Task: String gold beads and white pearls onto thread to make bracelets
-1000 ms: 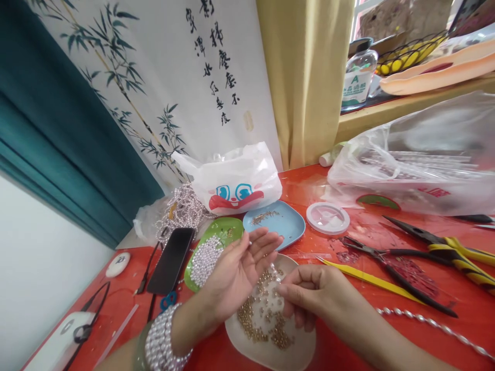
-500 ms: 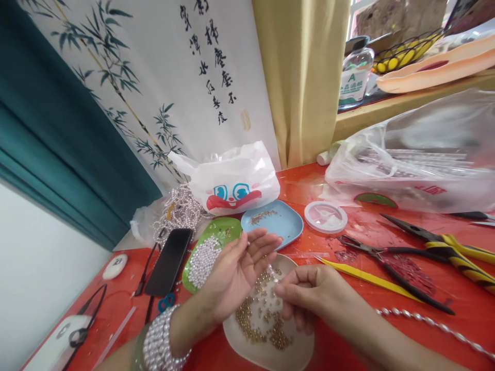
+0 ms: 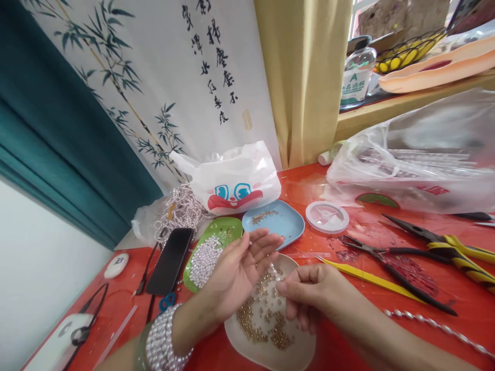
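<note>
My left hand (image 3: 242, 270) is held palm up over the bead plate, its fingers stretched out, with a tiny pale bead by the thumb tip. A pearl bracelet of several rows (image 3: 166, 337) wraps its wrist. Thumb and forefinger of my right hand (image 3: 309, 293) pinch a short string of white pearl beads (image 3: 273, 270), close to the left fingers. Whether a thread runs through it is too small to tell. Below both hands sits a cream plate (image 3: 266, 358) scattered with gold beads (image 3: 280, 335). Behind the left hand, a green plate (image 3: 224, 225) carries white pearls (image 3: 204, 260).
A blue plate (image 3: 294, 226) with small metal pieces lies beyond. Yellow tweezers (image 3: 367, 275), black-handled pliers (image 3: 402, 265) and yellow-black pliers (image 3: 448, 247) lie right, near a pearl strand (image 3: 436, 322). A phone (image 3: 170, 261), a round lid (image 3: 327, 217) and plastic bags (image 3: 240, 175) surround the plates.
The whole view has shifted very slightly. Both hands keep nearly the same pose, the right still pinching the white pearl beads.
</note>
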A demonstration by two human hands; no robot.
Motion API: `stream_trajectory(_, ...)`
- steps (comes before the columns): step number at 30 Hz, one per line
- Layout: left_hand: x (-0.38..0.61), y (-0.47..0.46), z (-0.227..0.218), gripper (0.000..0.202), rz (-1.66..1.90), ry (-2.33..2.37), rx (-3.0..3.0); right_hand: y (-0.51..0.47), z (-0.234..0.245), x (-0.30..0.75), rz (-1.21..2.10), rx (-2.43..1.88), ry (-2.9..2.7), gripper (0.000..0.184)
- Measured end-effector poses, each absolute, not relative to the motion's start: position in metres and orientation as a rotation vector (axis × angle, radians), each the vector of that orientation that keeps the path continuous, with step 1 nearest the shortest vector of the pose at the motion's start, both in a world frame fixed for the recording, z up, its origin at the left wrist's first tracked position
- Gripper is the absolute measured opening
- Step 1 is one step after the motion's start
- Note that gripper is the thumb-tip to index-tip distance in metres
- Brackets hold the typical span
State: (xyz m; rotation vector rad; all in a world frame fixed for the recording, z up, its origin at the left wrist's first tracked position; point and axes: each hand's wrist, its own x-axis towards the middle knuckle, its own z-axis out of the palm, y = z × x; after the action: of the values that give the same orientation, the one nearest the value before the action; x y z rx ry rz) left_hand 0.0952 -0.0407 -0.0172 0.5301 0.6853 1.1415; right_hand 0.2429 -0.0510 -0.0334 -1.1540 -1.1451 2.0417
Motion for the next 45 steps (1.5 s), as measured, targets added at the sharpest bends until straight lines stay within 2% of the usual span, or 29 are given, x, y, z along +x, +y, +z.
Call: stream_trajectory(45, 0.0949, -0.0403, -0.0171, 0.034, 1.095, 0.641, 0.545, -0.0459, -0.0335, 0.2465, 2.133, -1.113, -1.101, 0.031)
